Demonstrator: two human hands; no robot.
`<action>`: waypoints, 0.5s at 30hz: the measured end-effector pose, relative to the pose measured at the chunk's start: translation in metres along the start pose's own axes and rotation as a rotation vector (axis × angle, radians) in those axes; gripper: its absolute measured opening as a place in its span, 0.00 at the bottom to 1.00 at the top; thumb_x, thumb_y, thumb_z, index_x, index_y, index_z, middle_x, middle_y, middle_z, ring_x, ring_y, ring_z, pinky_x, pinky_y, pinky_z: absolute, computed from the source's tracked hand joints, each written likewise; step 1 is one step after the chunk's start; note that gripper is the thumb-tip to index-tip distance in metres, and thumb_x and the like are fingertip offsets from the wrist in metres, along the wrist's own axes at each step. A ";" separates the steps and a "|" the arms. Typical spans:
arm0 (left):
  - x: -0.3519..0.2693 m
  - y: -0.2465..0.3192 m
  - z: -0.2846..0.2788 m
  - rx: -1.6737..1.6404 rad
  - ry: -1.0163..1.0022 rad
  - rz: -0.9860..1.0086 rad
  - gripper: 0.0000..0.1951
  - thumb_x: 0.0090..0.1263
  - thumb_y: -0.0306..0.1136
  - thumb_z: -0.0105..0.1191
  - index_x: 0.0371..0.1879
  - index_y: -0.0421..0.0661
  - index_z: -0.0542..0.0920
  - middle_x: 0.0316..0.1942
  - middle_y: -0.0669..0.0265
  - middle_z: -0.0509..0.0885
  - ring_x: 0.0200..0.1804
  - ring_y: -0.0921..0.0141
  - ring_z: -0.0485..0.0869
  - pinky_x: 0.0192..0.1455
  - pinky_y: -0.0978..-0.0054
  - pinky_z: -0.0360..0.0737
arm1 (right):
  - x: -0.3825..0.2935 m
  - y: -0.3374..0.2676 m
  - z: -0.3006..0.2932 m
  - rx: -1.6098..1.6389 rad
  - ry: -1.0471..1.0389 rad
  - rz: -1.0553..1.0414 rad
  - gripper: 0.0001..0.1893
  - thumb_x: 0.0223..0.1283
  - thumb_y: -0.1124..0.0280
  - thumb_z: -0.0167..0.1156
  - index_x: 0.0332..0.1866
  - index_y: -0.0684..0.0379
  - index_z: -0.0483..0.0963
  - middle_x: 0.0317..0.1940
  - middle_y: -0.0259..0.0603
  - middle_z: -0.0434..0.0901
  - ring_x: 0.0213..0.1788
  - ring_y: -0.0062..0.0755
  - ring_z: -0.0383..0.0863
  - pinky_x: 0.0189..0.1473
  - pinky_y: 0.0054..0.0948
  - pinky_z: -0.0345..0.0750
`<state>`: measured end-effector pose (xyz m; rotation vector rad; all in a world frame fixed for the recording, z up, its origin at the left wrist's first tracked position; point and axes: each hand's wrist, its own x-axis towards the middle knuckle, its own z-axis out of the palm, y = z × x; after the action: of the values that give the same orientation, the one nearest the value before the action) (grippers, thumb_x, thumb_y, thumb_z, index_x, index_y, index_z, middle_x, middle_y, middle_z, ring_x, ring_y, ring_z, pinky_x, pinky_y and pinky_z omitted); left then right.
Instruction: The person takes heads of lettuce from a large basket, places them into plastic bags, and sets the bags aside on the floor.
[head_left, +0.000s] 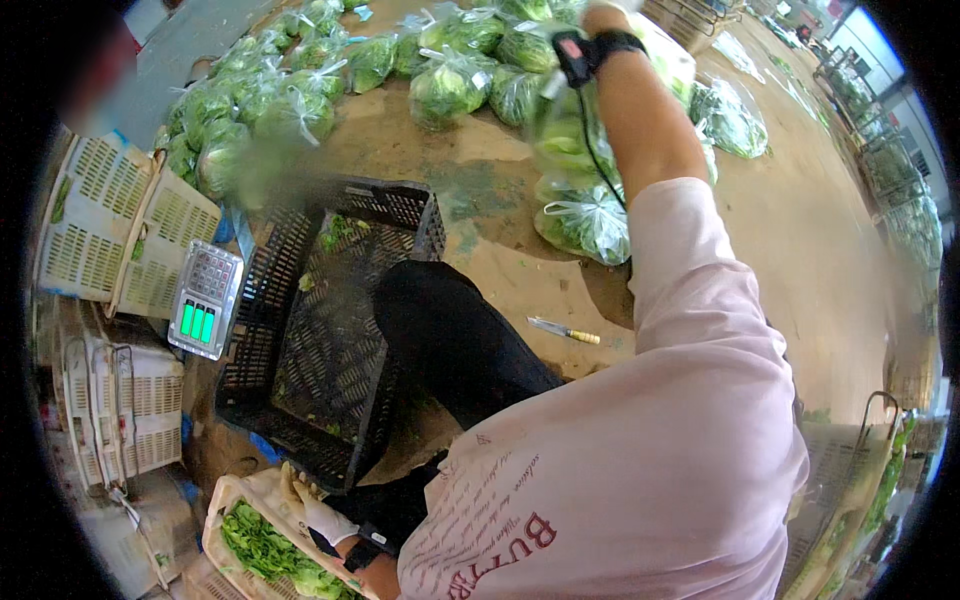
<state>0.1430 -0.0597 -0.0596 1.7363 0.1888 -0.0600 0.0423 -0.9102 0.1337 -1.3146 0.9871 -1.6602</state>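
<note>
At the top edge, my right hand, in a pale glove, is partly cut off by the frame. It is among bagged leafy greens, and whether it grips one is hidden. Below its wrist stands a tall clear bag of leafy greens, with a tied bag of greens in front. My left hand, in a whitish glove, rests at the rim of a cream plastic crate; its grip is unclear. Loose green leaves lie in that crate. Beside it, a black slatted crate holds only leaf scraps.
A knife with a yellowish handle lies on the floor beyond my knee. A digital scale display stands left of the black crate. Stacked cream crates line the left. Several bagged heads cover the floor ahead. A blurred person is upper left.
</note>
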 end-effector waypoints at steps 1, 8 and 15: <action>0.000 0.000 0.001 -0.003 0.001 -0.001 0.14 0.74 0.32 0.42 0.55 0.46 0.75 0.50 0.70 0.78 0.40 0.79 0.75 0.40 0.84 0.71 | 0.010 0.033 -0.028 -0.310 0.008 -0.007 0.21 0.62 0.46 0.46 0.44 0.52 0.74 0.37 0.36 0.70 0.39 0.32 0.67 0.38 0.32 0.66; -0.008 0.015 0.030 0.345 -0.109 0.229 0.14 0.70 0.26 0.44 0.52 0.38 0.74 0.51 0.63 0.78 0.47 0.73 0.76 0.50 0.78 0.72 | -0.017 0.171 -0.260 -1.276 0.009 0.122 0.21 0.59 0.55 0.50 0.49 0.58 0.76 0.48 0.49 0.77 0.50 0.49 0.76 0.50 0.38 0.73; -0.010 0.009 0.029 0.599 -0.190 0.332 0.12 0.68 0.23 0.47 0.49 0.36 0.76 0.50 0.59 0.79 0.53 0.67 0.76 0.57 0.73 0.71 | -0.078 0.182 -0.259 -1.416 0.134 0.079 0.20 0.59 0.60 0.54 0.50 0.64 0.74 0.49 0.50 0.74 0.49 0.44 0.77 0.52 0.36 0.72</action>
<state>0.1369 -0.0905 -0.0547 2.3211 -0.2880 -0.0394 -0.1796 -0.8835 -0.1035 -1.9088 2.4560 -0.8386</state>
